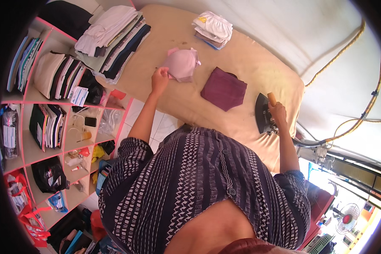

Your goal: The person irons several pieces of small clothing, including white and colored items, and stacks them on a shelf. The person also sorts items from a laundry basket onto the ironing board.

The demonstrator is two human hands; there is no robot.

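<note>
My right hand [277,113] grips the wooden handle of a dark clothes iron [261,111], which rests on the cloth-covered table [190,104] at the right. Over to the left, my left hand [160,80] has its curled fingers on the near left edge of a pale pink bra [181,65]. Between the two hands lies a folded maroon garment [223,89], flat on the cloth and apart from both.
Small folded garments [213,28] form a pile at the table's far edge. A taller stack of folded clothes [114,38] stands far left. Pink-edged shelves [47,127] hold clothes and bags along the left. A wrapped cable [370,108] runs down to the iron's side.
</note>
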